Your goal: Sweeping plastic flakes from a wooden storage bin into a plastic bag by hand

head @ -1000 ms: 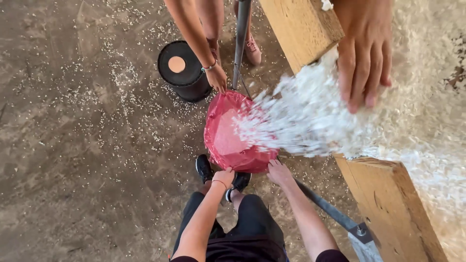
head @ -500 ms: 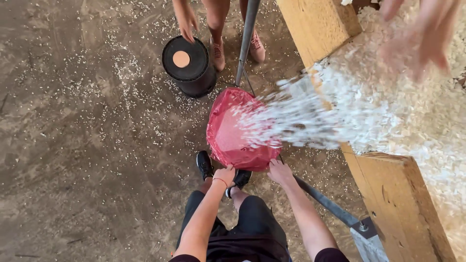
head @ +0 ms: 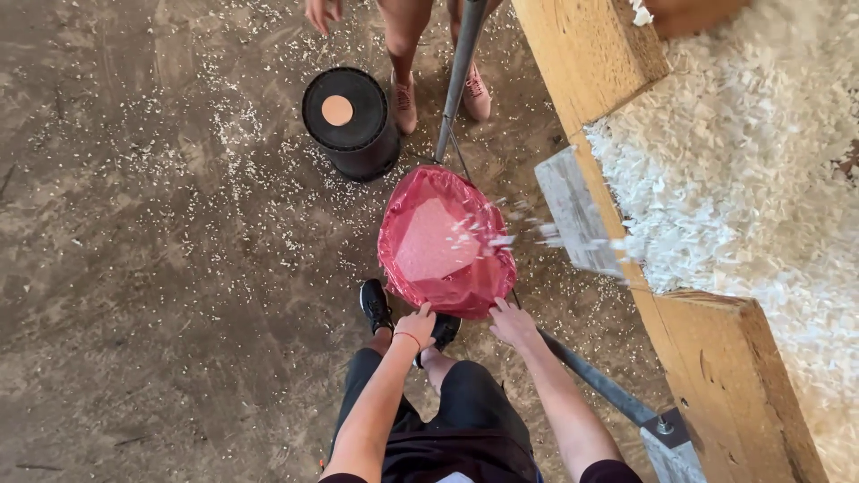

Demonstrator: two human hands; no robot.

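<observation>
Head view: black bucket (head: 350,121) beside red bag (head: 445,243).

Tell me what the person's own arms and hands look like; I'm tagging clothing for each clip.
Both arms are bare up to short dark sleeves at the bottom edge of the picture. The left hand has a thin red band around its wrist. The right hand wears nothing visible. No gloves cover the fingers.

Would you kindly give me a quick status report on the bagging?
Own hands out of view. Red bag held open by co-worker's hands, shavings falling in. Metal pole beside bag.
</observation>
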